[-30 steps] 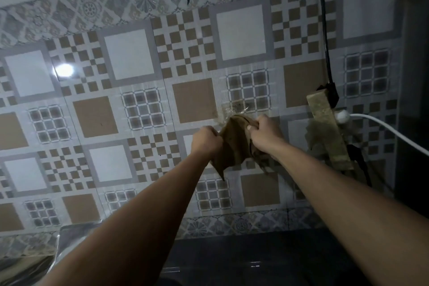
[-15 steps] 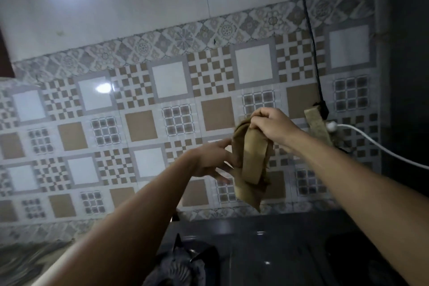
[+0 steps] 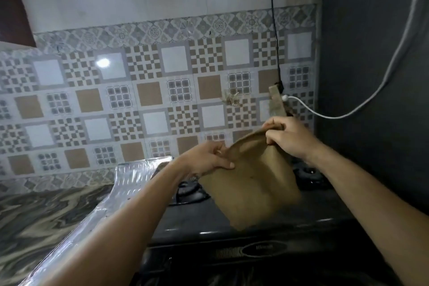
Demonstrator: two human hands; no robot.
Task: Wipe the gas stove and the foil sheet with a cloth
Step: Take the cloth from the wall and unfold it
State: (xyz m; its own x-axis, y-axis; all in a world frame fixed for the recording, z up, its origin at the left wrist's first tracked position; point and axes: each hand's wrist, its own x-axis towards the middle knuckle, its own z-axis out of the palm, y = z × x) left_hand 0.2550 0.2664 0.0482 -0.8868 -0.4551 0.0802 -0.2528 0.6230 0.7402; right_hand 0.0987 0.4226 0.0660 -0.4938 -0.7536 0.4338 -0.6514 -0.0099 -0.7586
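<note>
A brown cloth (image 3: 253, 183) hangs spread out in the air above the black gas stove (image 3: 209, 218). My left hand (image 3: 204, 160) pinches its left top corner. My right hand (image 3: 290, 137) grips its right top edge, a little higher. The cloth hides the middle of the stove; a burner (image 3: 190, 190) shows to its left and another (image 3: 308, 174) to its right. A shiny foil sheet (image 3: 130, 181) lies along the stove's left side, partly under my left forearm.
A marbled countertop (image 3: 41, 220) stretches to the left. The patterned tiled wall (image 3: 144, 100) stands behind. A socket strip (image 3: 276, 102) with a white cable (image 3: 348, 111) and a black cord (image 3: 274, 30) hangs on the wall at right. A dark wall (image 3: 371, 76) closes the right side.
The cloth, bunched and hanging from my right hand by the wall, is now spread open between both hands lower over the stove. My left hand took hold of it. The view tilted down.
</note>
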